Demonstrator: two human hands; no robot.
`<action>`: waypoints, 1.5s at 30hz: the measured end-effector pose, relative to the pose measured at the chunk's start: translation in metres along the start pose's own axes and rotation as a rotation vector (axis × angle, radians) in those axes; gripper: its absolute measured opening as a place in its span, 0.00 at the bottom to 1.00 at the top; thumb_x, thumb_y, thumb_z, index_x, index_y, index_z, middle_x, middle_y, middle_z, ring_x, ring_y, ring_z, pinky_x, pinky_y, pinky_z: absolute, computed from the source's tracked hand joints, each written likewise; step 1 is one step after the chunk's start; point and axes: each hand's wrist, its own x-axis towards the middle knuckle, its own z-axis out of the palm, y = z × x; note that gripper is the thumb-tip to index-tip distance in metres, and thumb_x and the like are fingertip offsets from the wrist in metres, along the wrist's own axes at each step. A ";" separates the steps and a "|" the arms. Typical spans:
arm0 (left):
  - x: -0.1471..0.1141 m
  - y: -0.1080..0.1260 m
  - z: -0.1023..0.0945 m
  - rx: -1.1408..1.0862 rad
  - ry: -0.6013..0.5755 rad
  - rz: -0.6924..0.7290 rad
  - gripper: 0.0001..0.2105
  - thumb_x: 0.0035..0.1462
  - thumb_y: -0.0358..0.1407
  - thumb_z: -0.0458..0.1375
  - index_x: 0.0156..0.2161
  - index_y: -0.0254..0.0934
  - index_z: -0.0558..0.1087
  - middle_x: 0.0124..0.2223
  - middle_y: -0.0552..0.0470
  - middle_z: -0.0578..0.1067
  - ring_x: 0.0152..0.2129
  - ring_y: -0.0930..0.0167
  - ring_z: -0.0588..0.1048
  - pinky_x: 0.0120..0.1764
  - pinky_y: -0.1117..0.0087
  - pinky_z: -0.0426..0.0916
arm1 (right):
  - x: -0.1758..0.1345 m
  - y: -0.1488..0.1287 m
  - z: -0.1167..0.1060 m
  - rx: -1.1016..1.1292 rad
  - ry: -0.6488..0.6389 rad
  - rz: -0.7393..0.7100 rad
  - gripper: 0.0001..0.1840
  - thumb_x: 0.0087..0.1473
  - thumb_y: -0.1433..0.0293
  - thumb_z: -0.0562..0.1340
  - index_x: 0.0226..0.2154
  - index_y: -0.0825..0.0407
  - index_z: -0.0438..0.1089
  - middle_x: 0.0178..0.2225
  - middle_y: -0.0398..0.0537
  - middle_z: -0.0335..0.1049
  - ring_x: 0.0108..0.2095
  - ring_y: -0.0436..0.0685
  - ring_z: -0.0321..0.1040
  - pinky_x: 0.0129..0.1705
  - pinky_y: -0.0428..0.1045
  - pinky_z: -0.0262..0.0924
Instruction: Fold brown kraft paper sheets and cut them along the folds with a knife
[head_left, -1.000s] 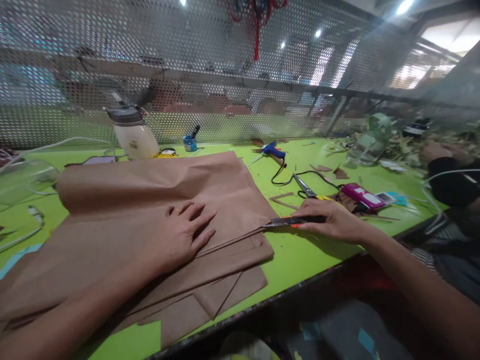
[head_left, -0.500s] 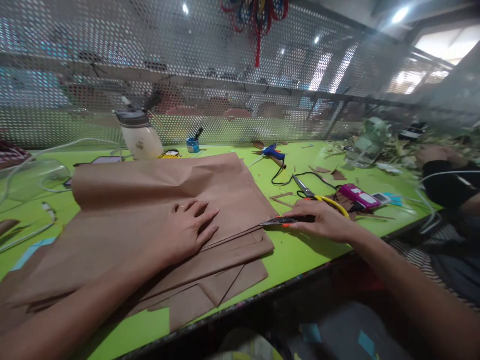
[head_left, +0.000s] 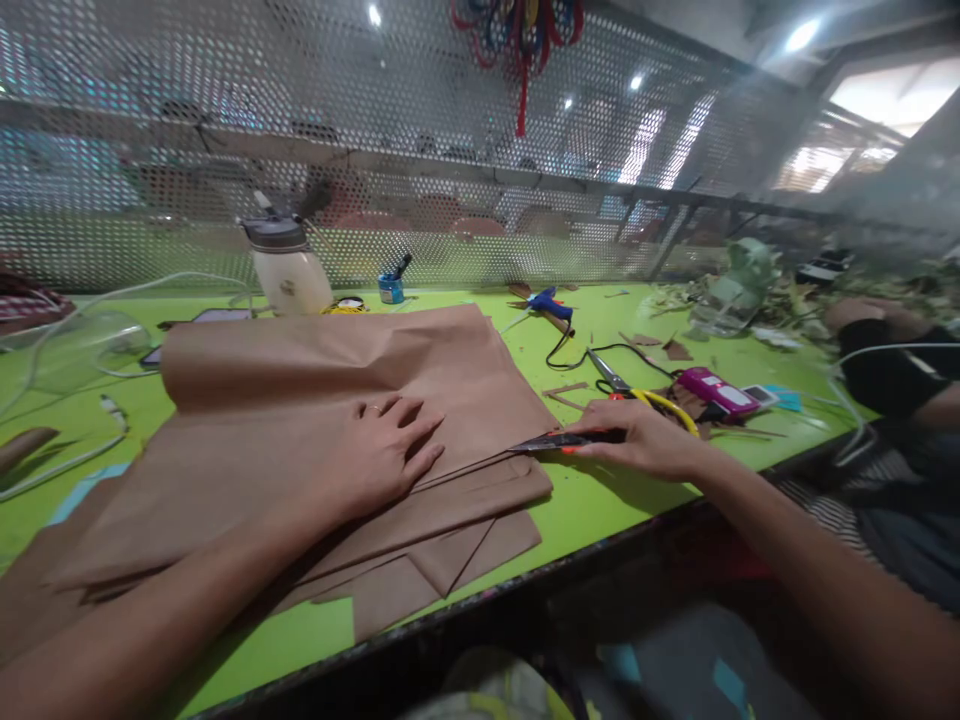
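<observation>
Brown kraft paper [head_left: 255, 470], folded in several layers, lies over the green table. My left hand [head_left: 394, 445] rests flat on it with the fingers spread. My right hand [head_left: 645, 440] is closed round the handles of a pair of scissors [head_left: 541, 442] with black and orange grips. The blades point left and meet the right edge of the paper, just below its upper sheet. Further brown sheets [head_left: 397, 600] lie underneath, close to the table's front edge.
A second pair of scissors [head_left: 609, 370] with yellow handles lies beyond my right hand. Nearby are a blue glue gun [head_left: 551, 303] and a magenta device [head_left: 716, 393]. A white jug [head_left: 289, 275] stands behind the paper. Another person's arm [head_left: 885, 350] is at the right.
The scissor tips sit slightly further left along the paper's edge. My left hand stays flat on the paper. The whole view has shifted a little.
</observation>
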 end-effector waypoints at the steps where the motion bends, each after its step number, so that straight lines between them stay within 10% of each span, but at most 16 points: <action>1: 0.000 0.000 0.000 0.000 0.001 0.000 0.22 0.63 0.50 0.42 0.55 0.45 0.69 0.55 0.45 0.68 0.52 0.56 0.64 0.49 0.53 0.57 | 0.004 -0.002 0.001 0.003 -0.007 -0.010 0.19 0.56 0.58 0.60 0.46 0.49 0.74 0.33 0.49 0.72 0.34 0.55 0.67 0.38 0.48 0.59; 45: -0.005 0.000 0.006 -0.093 0.016 -0.008 0.20 0.64 0.42 0.40 0.56 0.48 0.67 0.52 0.47 0.69 0.49 0.58 0.64 0.46 0.55 0.55 | 0.033 -0.081 0.039 -0.004 -0.060 0.028 0.17 0.55 0.58 0.60 0.41 0.49 0.76 0.38 0.47 0.78 0.37 0.57 0.72 0.37 0.49 0.64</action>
